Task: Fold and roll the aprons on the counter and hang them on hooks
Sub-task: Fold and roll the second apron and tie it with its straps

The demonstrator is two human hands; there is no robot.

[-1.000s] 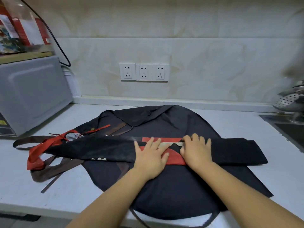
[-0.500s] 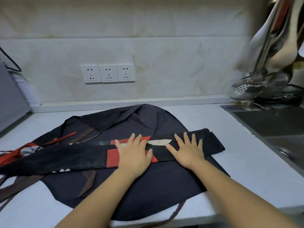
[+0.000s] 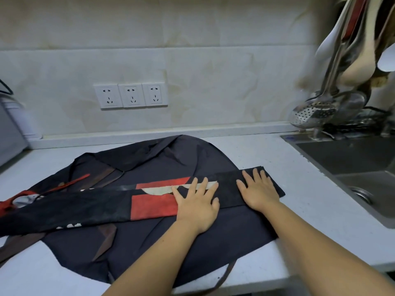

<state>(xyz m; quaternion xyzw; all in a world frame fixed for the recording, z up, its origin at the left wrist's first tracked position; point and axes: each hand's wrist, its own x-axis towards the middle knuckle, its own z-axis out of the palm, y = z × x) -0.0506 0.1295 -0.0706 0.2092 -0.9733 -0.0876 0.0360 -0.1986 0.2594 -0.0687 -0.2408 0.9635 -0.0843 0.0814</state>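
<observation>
Both hands lie flat, fingers straight and spread, gripping nothing. The left hand (image 3: 195,204) presses on the folded apron (image 3: 85,210), a long black strip with red and cream patches, near its middle. The right hand (image 3: 259,193) presses on the strip's right end. The strip lies across a dark apron (image 3: 149,248) spread on the white table (image 3: 277,150). A sink (image 3: 352,163) is to the right, with wall sockets (image 3: 130,95) behind.

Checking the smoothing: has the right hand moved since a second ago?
Yes: right hand slid rightward along the folded apron, away from its red patch.
</observation>
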